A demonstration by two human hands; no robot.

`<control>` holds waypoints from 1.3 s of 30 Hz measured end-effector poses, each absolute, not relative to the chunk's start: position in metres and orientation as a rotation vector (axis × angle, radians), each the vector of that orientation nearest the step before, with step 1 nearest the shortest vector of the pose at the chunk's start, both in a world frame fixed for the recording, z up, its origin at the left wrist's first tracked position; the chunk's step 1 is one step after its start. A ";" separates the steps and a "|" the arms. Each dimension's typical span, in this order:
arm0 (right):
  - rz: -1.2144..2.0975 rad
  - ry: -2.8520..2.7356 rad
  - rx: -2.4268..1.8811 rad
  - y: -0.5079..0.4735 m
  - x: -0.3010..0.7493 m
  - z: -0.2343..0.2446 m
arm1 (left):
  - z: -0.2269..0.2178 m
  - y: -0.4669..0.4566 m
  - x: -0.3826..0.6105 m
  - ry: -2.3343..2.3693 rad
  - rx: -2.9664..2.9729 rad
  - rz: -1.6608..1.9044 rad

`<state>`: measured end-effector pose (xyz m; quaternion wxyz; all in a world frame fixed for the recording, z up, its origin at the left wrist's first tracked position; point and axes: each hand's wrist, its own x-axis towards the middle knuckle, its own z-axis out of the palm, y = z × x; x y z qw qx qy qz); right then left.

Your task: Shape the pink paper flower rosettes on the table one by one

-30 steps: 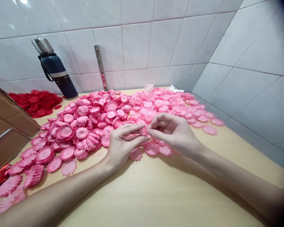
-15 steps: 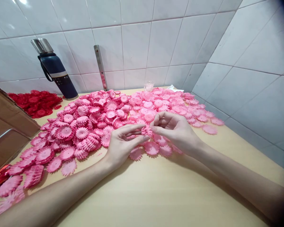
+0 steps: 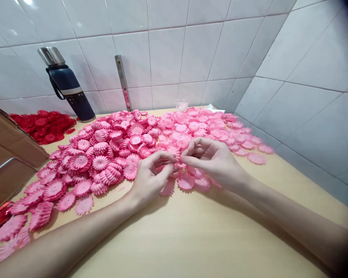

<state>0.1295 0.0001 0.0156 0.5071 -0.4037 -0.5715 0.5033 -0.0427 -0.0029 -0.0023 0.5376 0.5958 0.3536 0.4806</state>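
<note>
My left hand [image 3: 150,175] and my right hand [image 3: 213,158] meet fingertip to fingertip over the near edge of a wide heap of pink flower-shaped pieces [image 3: 110,150]. Both hands pinch a small pink flower piece [image 3: 176,164] between thumb and fingers; it is mostly hidden by the fingertips. Loose flat pink pieces [image 3: 187,181] lie on the pale wooden table [image 3: 191,231] right under the hands. The other fingers of the right hand are curled in.
A dark blue flask with a steel cap [image 3: 66,87] stands at the back left by a pile of red flower pieces [image 3: 43,125]. A cardboard box [image 3: 8,154] sits at the left edge. White tiled walls close the back and right. A small clear cup [image 3: 181,105] stands at the back.
The left hand's fingers have curled from stretched out into a tighter pinch, and both hands have shifted slightly left. The pink piece between them is now more hidden.
</note>
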 end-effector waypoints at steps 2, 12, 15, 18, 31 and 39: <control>1.210 -1.392 -0.973 -0.001 0.129 0.016 | -0.002 -0.002 -0.044 0.893 1.462 1.120; 1.138 -1.426 -0.998 0.000 0.130 0.015 | 0.004 -0.004 -0.043 1.019 1.582 1.128; 1.033 -1.427 -1.014 0.004 0.133 0.015 | 0.002 -0.004 -0.044 1.069 1.578 1.209; 0.937 -1.445 -1.029 0.006 0.135 0.016 | 0.001 -0.004 -0.045 1.076 1.522 1.263; 0.908 -1.812 -1.034 0.002 0.138 0.019 | 0.002 -0.003 -0.045 1.054 1.525 1.253; 0.932 -1.623 -1.004 0.003 0.132 0.013 | 0.003 -0.008 -0.044 1.056 1.592 1.252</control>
